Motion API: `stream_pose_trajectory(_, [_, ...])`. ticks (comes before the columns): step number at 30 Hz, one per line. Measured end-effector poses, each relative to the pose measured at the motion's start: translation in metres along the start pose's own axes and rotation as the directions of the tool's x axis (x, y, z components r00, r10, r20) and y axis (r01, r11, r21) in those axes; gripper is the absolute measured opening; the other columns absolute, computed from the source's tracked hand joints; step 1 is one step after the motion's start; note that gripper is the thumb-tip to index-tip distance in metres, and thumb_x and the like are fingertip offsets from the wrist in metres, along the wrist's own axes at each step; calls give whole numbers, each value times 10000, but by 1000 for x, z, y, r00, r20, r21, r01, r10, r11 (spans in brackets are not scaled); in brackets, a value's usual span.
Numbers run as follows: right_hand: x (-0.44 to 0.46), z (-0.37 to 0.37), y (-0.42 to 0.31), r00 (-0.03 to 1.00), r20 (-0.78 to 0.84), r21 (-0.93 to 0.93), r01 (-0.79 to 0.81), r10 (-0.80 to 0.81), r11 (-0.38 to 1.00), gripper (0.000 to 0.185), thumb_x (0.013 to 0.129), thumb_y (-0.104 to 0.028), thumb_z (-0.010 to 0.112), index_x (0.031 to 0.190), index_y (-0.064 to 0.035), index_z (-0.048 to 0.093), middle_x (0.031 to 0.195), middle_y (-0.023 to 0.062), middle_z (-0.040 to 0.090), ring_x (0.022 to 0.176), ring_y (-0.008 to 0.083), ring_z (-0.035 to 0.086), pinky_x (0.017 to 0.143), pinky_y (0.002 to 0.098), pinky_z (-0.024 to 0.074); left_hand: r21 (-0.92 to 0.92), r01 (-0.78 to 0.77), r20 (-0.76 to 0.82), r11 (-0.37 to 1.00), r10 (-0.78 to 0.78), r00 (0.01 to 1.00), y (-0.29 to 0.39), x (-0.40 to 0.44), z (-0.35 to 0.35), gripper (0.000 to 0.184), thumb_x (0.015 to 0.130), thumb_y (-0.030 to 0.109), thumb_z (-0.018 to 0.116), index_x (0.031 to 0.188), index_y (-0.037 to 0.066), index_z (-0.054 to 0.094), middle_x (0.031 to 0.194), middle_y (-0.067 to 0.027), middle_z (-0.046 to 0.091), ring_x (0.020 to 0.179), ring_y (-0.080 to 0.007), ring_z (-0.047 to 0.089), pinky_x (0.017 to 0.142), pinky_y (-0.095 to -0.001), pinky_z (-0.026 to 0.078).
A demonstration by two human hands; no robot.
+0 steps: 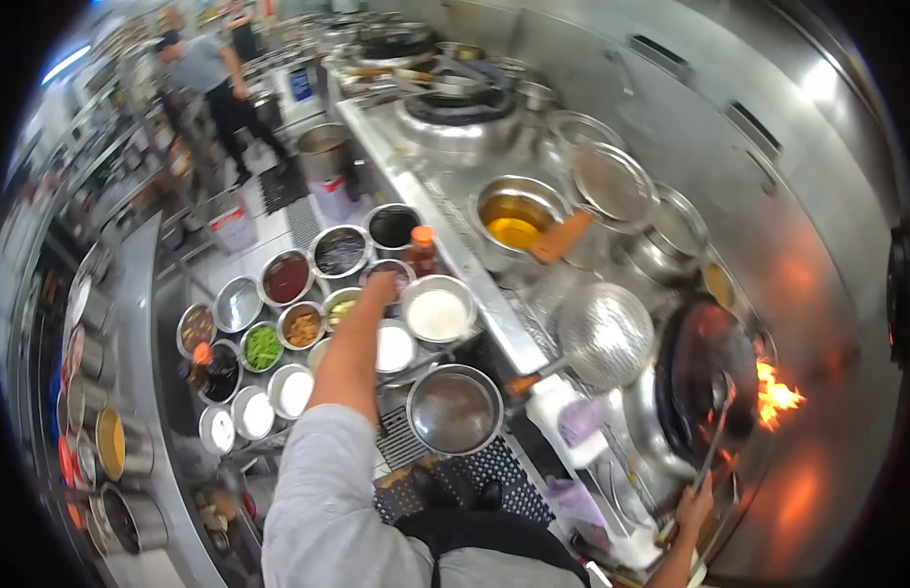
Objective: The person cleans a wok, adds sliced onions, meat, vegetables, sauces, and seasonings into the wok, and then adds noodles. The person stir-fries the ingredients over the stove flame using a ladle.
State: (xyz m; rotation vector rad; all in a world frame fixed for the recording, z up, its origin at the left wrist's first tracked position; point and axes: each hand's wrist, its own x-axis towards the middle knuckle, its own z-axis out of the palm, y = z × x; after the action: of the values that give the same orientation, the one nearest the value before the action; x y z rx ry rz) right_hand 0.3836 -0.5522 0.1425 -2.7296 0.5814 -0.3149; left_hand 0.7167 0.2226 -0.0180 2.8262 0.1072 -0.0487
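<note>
My left hand (pixel 381 286) reaches into a small metal bowl (pixel 394 268) among the seasoning containers; its fingers are hidden at the bowl. Beside it stand an orange-capped bottle (pixel 422 252) and a bowl of white contents (pixel 438 308). At the lower right, my right hand (pixel 695 505) is closed around the handle of a long metal ladle (pixel 715 431). The ladle's head rests inside a dark wok (pixel 685 363), which sits tilted on the stove. Orange flames (pixel 774 395) rise at the wok's right edge.
A perforated strainer (pixel 605 336) lies left of the wok. Behind it are a pot of yellow oil (pixel 515 227) and a mesh strainer (pixel 615 186). A large metal bowl (pixel 455 410) is in front of my body. Another person (pixel 215 78) stands at the far left.
</note>
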Motion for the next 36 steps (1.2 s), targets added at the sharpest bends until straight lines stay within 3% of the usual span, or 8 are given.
stream_pose_trajectory(10, [0, -4, -17, 987, -29, -121, 152, -157, 981, 499, 925, -312, 497, 1302, 15, 508, 1164, 271, 599, 1021, 430, 576, 910, 473, 441, 115, 100, -34, 988, -96, 995, 16, -3, 9, 294, 870, 314, 565, 1003, 87, 696, 1010, -169, 686, 966, -350, 649, 851, -471, 513])
stream_pose_trajectory(13, [-5, -15, -49, 992, 76, -101, -91, 99, 991, 500, 914, -250, 487, 1360, -26, 470, 1230, 251, 570, 1081, 385, 561, 961, 461, 421, 134, 79, -26, 988, -76, 997, 15, -11, 3, 290, 862, 317, 575, 980, 86, 704, 1004, -170, 687, 958, -339, 655, 843, -452, 522])
stream_pose_trajectory(16, [12, 31, 37, 978, -199, -149, 27, -57, 989, 617, 747, -31, 516, 1353, 56, 443, 1182, 290, 590, 1075, 421, 581, 940, 407, 439, -52, 61, -95, 997, -66, 993, 19, -13, -3, 272, 843, 293, 583, 947, 78, 714, 983, -168, 691, 945, -331, 659, 826, -433, 532])
stream_pose_trajectory(22, [4, 9, -1, 998, -35, -44, 43, -45, 998, 595, 796, -35, 527, 1378, 37, 428, 1321, 269, 520, 1227, 375, 515, 1031, 372, 377, 265, -176, -18, 948, 187, 982, -16, 17, 29, 276, 767, 296, 708, 920, 68, 729, 968, -140, 704, 874, -287, 686, 760, -379, 557])
stream_pose_trajectory(24, [13, 16, 28, 996, 15, -50, -84, 85, 995, 600, 794, -62, 542, 1376, 34, 431, 1292, 282, 534, 1186, 397, 537, 994, 389, 404, -354, 4, -97, 935, -41, 994, 3, -20, -15, 256, 756, 279, 738, 919, 82, 726, 907, -164, 696, 819, -297, 680, 715, -382, 544])
stream_pose_trajectory(27, [14, 23, 49, 996, 2, 16, -94, 94, 995, 605, 788, -78, 542, 1371, 43, 435, 1270, 292, 544, 1147, 407, 561, 967, 399, 425, -699, 25, -108, 715, -140, 984, -23, -9, -2, 230, 741, 179, 758, 942, 76, 715, 887, -193, 681, 806, -333, 669, 739, -389, 524])
stream_pose_trajectory(33, [20, 29, 49, 996, -40, 7, -73, 74, 997, 592, 784, -79, 543, 1355, 51, 451, 1272, 283, 552, 1150, 380, 573, 971, 381, 427, -425, -117, -367, 898, -52, 929, -1, -36, -43, 241, 756, 124, 739, 991, 79, 706, 893, -193, 688, 825, -319, 682, 744, -368, 525])
stream_pose_trajectory(36, [23, 40, 74, 977, -174, -3, 124, -122, 992, 588, 782, -18, 514, 1360, 62, 440, 701, 86, 572, 565, 137, 547, 521, 302, 457, -567, 12, -285, 824, -210, 935, 10, -43, -58, 270, 745, 108, 742, 1013, 84, 710, 913, -174, 702, 848, -288, 695, 761, -354, 527])
